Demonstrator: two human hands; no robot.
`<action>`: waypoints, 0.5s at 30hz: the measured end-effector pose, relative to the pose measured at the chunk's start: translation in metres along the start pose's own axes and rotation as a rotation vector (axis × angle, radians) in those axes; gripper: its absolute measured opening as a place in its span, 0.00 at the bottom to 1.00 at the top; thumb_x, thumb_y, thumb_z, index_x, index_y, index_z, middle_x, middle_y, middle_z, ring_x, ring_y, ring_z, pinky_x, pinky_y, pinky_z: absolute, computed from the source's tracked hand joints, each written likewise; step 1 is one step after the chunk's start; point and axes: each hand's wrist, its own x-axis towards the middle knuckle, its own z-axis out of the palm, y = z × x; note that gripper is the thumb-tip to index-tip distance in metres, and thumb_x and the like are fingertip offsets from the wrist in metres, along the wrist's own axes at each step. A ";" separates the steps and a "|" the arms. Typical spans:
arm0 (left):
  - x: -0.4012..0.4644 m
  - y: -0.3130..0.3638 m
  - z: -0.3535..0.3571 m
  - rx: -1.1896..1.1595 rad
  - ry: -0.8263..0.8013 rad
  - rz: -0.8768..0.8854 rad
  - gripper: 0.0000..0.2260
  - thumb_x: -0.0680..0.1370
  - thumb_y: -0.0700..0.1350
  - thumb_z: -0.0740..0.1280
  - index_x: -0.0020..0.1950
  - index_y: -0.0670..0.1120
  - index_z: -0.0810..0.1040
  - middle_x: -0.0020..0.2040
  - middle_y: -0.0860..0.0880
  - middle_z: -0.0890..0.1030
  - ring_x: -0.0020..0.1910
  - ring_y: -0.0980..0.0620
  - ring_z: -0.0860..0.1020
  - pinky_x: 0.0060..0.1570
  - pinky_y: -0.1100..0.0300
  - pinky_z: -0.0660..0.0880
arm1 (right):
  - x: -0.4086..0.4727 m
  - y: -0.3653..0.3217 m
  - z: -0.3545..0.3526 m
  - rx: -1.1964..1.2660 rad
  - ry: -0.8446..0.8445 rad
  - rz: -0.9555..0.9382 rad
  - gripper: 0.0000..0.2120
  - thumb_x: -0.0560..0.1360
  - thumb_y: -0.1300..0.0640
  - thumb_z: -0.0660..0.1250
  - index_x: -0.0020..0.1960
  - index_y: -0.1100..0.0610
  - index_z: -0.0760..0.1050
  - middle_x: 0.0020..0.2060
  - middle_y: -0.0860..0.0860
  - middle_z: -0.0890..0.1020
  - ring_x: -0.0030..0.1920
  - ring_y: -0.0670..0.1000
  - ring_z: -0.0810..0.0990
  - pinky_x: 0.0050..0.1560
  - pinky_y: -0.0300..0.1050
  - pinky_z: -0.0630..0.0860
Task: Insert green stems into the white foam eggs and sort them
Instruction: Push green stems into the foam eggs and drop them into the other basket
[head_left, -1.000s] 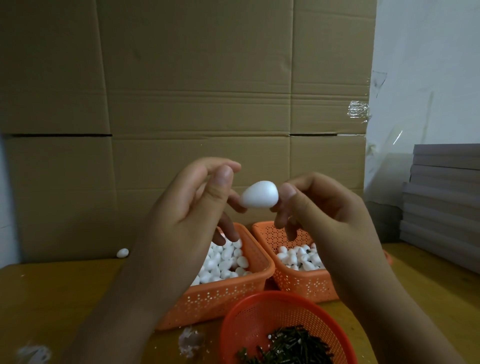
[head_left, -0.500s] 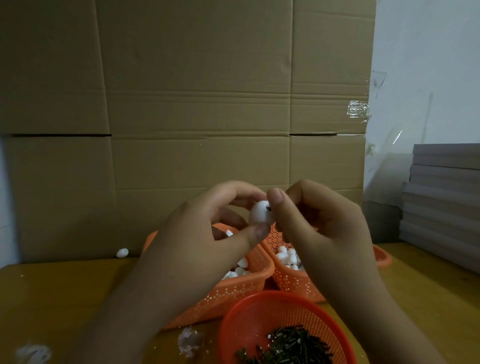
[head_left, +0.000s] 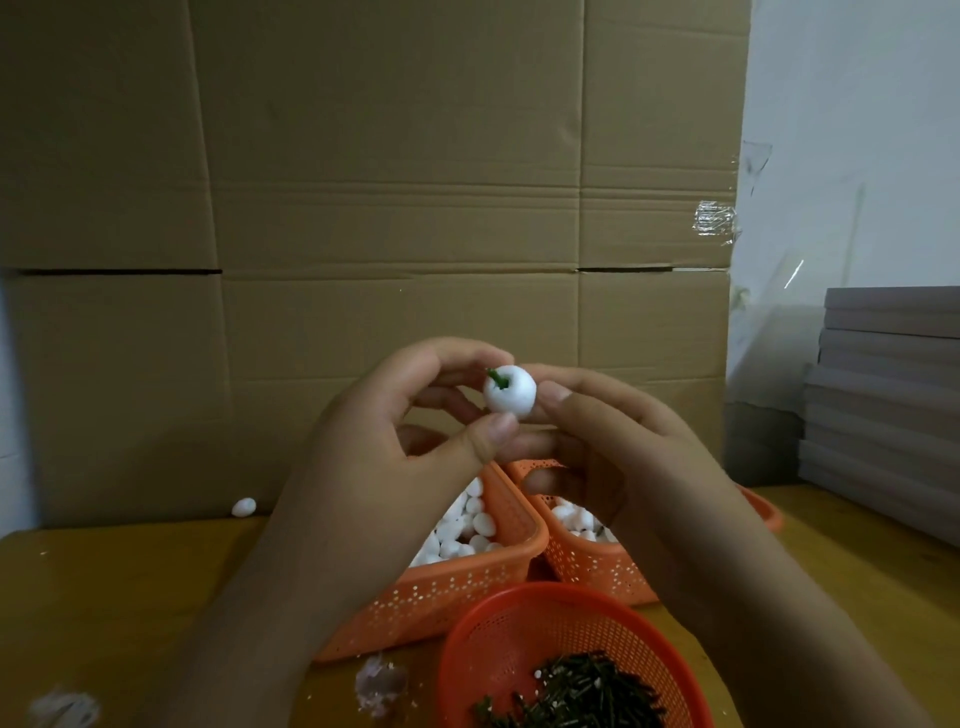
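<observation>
Both hands are up in front of the cardboard wall (head_left: 363, 208), and they hold one white foam egg (head_left: 511, 391) between them. The left hand (head_left: 395, 467) pinches the egg with its thumb under it and a finger curled over the top. The right hand (head_left: 613, 457) pinches the other side of the egg with its thumb and a finger. A little green stem (head_left: 497, 378) sticks out of the egg on the side near the left hand (only a short bit of it shows).

Under the left hand sits an orange basket (head_left: 457, 587) full of plain white eggs. Under the right hand sits a second orange basket (head_left: 597, 566) with more eggs in it. Closer than both hands is a round red basket (head_left: 519, 634) with a pile of green stems (head_left: 582, 691). Far off to the left of the left hand, one loose egg (head_left: 243, 506) lies on the yellow table (head_left: 130, 597).
</observation>
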 end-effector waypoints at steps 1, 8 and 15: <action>0.000 0.001 0.000 0.018 0.004 0.007 0.13 0.70 0.52 0.70 0.52 0.65 0.78 0.51 0.62 0.82 0.52 0.60 0.80 0.45 0.60 0.78 | 0.000 -0.001 -0.001 -0.004 0.017 -0.008 0.17 0.69 0.51 0.67 0.56 0.56 0.81 0.46 0.55 0.86 0.44 0.49 0.84 0.40 0.37 0.79; -0.003 0.003 0.008 0.216 0.060 0.031 0.13 0.72 0.56 0.73 0.53 0.66 0.74 0.53 0.65 0.76 0.51 0.61 0.78 0.43 0.62 0.78 | -0.001 0.000 0.002 -0.313 0.218 -0.239 0.12 0.65 0.51 0.74 0.47 0.50 0.80 0.41 0.46 0.84 0.40 0.43 0.83 0.39 0.35 0.78; -0.001 0.004 0.011 0.359 0.153 0.053 0.09 0.69 0.60 0.67 0.47 0.64 0.76 0.51 0.66 0.74 0.49 0.62 0.76 0.40 0.68 0.73 | -0.005 0.006 0.011 -0.745 0.249 -0.564 0.06 0.74 0.51 0.68 0.51 0.45 0.76 0.44 0.40 0.80 0.47 0.44 0.80 0.46 0.39 0.77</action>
